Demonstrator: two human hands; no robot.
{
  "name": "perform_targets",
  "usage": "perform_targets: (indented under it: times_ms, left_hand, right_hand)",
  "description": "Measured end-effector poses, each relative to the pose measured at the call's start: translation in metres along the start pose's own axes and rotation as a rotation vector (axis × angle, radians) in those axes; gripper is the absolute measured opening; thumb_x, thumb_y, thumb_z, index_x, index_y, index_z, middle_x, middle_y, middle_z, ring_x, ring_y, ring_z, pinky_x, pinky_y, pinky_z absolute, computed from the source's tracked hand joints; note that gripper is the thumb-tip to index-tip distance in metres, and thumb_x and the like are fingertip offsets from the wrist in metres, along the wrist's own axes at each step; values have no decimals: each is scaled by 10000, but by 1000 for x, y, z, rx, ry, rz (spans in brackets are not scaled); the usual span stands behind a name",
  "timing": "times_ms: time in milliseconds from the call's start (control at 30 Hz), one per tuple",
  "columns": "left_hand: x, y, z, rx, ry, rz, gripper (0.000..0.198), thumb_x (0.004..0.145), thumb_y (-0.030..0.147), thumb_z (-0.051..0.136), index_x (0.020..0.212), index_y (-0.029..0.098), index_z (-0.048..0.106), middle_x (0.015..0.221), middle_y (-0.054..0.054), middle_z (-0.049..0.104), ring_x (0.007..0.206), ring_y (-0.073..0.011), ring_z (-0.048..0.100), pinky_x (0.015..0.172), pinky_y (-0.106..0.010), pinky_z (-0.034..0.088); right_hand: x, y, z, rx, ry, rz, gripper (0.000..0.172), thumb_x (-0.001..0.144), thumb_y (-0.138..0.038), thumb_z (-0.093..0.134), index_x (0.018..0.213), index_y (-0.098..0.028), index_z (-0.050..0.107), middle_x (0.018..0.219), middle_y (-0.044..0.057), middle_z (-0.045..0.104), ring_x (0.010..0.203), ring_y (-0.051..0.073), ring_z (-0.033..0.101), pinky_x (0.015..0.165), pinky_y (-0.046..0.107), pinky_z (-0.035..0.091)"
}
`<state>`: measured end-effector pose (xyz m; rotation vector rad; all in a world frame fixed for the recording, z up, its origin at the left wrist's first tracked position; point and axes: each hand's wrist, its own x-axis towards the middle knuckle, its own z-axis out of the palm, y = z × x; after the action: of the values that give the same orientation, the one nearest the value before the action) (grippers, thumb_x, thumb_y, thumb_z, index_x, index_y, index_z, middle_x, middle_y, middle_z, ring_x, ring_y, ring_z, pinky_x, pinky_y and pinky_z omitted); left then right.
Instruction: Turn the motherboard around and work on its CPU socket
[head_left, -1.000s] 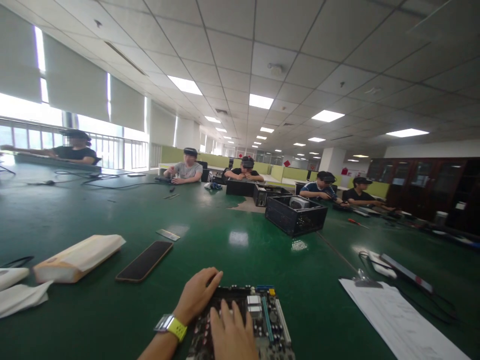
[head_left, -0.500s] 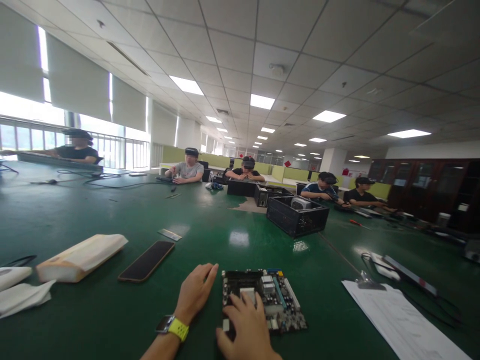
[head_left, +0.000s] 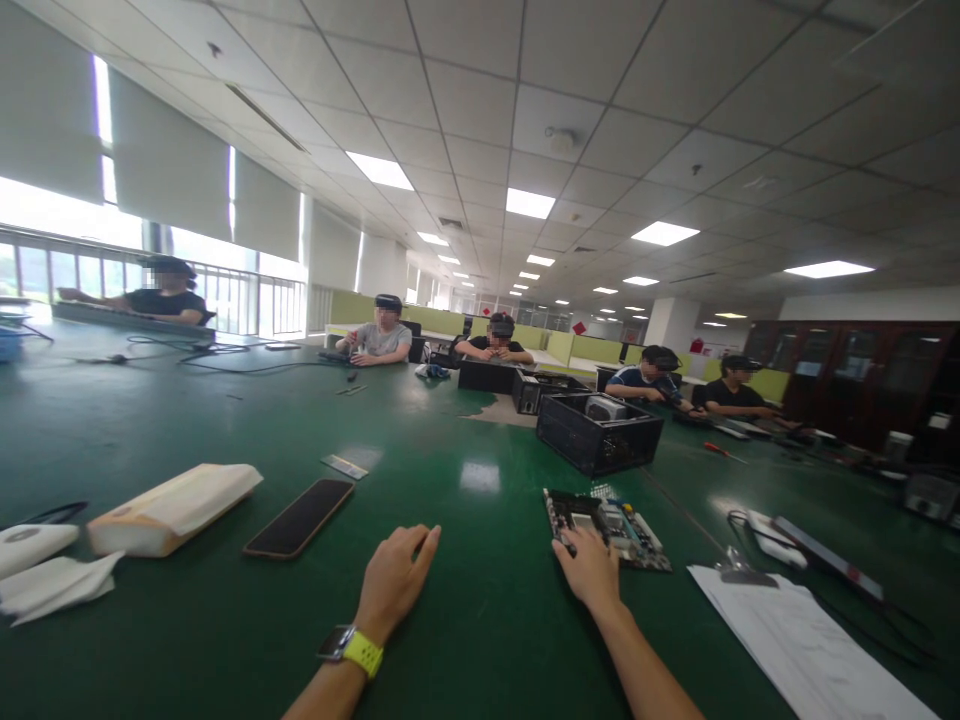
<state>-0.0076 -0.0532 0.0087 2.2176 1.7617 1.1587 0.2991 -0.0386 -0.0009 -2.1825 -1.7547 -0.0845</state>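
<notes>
The computer motherboard point(head_left: 637, 535) lies flat on the green table, right of centre, its slots and connectors facing up. My right hand point(head_left: 591, 568) rests on its near left part with the fingers spread, covering some of the components. My left hand point(head_left: 397, 575) lies on the table left of centre, holding nothing, its fingers loosely extended and partly hidden from view. It wears a watch with a yellow-green strap point(head_left: 361, 655) and is well apart from the board.
Left of my hands lie a dark phone point(head_left: 300, 518) and a tissue pack point(head_left: 176, 508). At right is a clipboard with papers point(head_left: 814, 640), near a power strip point(head_left: 829, 562). An open black computer case point(head_left: 592, 440) stands beyond the board. Several people sit around the table.
My right hand and the motherboard have moved together, away from me and to the right. My left hand has stayed in about the same place.
</notes>
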Motion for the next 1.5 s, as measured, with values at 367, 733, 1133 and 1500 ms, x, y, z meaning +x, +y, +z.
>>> perform_targets:
  times_ms: [367, 733, 1133, 1500]
  left_hand:
    - [0, 6, 0, -51, -55, 65, 324, 881, 459, 415, 857, 214, 626, 843, -33, 653, 801, -199, 591, 727, -297, 418]
    - [-7, -1, 7, -15, -202, 152, 163, 767, 299, 585, 913, 282, 657, 936, 1, 684, 958, -217, 547, 929, -402, 265]
    - [-5, -1, 9, -53, -208, 193, 153, 761, 200, 529, 847, 233, 651, 875, -13, 670, 910, -203, 556, 822, -318, 365]
    - [-3, 3, 4, -123, -193, 172, 166, 745, 160, 505, 817, 205, 648, 858, -31, 653, 888, -208, 555, 803, -312, 410]
  right_hand:
    - [-101, -81, -43, 178, -185, -330, 338, 741, -542, 557, 785, -251, 723, 823, 80, 694, 846, 275, 601, 748, 353, 396]
    - [-39, -76, -19, 431, -83, -303, 361, 726, -377, 591, 1030, -202, 676, 1068, 68, 666, 1043, 255, 552, 911, 335, 371]
    - [-33, -55, 4, 661, -121, -424, 133, 650, -210, 552, 664, -216, 685, 905, 20, 694, 911, 184, 589, 880, 291, 382]
    - [-32, -57, 3, 712, -70, -435, 146, 638, -149, 501, 658, -194, 639, 879, 31, 691, 896, 180, 595, 867, 283, 398]
